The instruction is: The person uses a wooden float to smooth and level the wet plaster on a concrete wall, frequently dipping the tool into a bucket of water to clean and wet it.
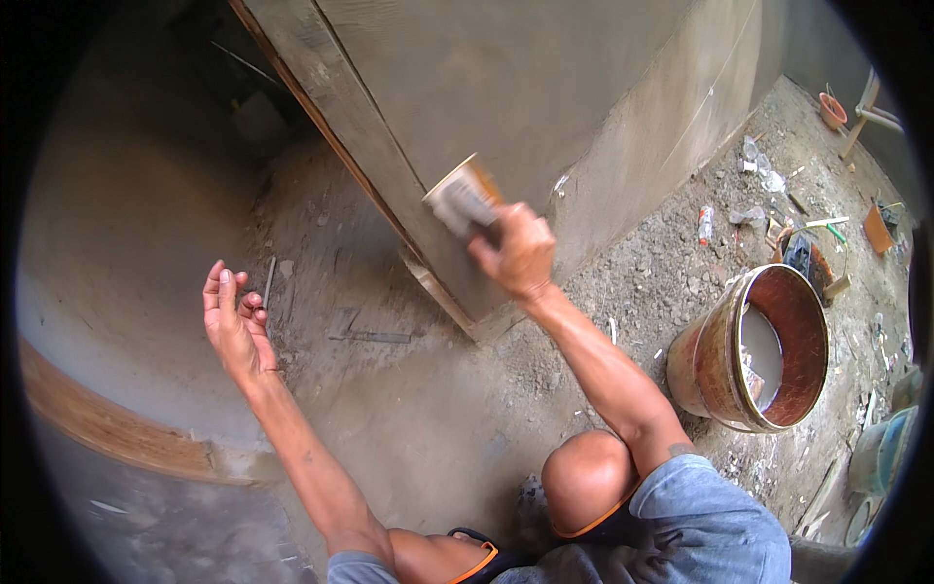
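Observation:
My right hand point(516, 248) is closed round a broad, straight-edged tool point(465, 198) with a pale face and a brownish side. Motion blurs it, so I cannot tell its exact kind. It is in front of the grey plastered wall point(574, 107), close to the corner; whether it touches the surface is unclear. Off to the left, my left hand point(238, 321) is raised over the floor with its fingers loosely bent and apart, holding nothing.
Right of my knee stands a stained bucket point(696, 365) with greyish liquid inside. Rubble and litter cover the floor by the wall. A small orange pot point(832, 110) sits at the far right. A wooden strip point(321, 131) edges the corner; a curved wooden edge point(107, 414) lies left.

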